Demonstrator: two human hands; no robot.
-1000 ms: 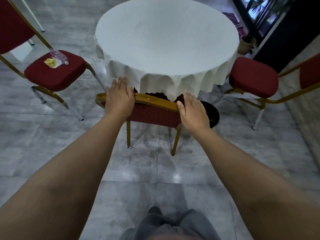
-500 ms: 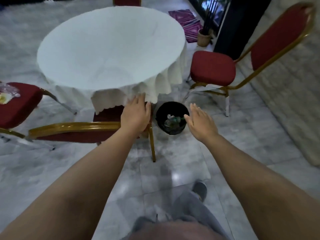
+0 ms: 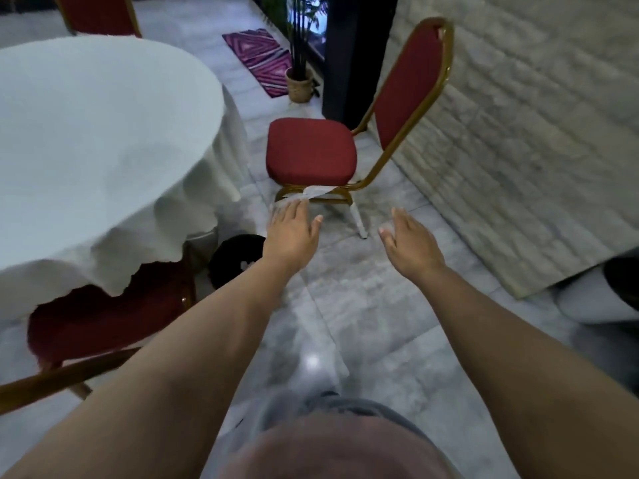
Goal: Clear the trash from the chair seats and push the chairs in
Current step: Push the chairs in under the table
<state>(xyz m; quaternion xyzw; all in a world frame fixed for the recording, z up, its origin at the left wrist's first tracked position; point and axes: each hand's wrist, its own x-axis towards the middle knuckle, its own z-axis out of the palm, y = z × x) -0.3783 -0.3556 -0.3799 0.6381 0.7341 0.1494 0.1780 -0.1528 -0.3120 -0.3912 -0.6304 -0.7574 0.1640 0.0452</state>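
Observation:
A red chair with a gold frame stands pulled out ahead of me, to the right of the round table with a white cloth; its seat is bare. At lower left another red chair sits pushed in under the cloth. My left hand and my right hand are both held out in the air in front of the pulled-out chair, fingers straight, holding nothing. A black trash bin stands on the floor beside the table, partly behind my left forearm.
A grey stone-pattern wall runs along the right, close behind the pulled-out chair. A potted plant and a purple mat lie further back. A third red chair back shows behind the table. Grey tiled floor lies between me and the chair.
Both hands have left the back of the pushed-in chair. The view has swung right, so the pulled-out chair by the wall is now straight ahead of my outstretched hands.

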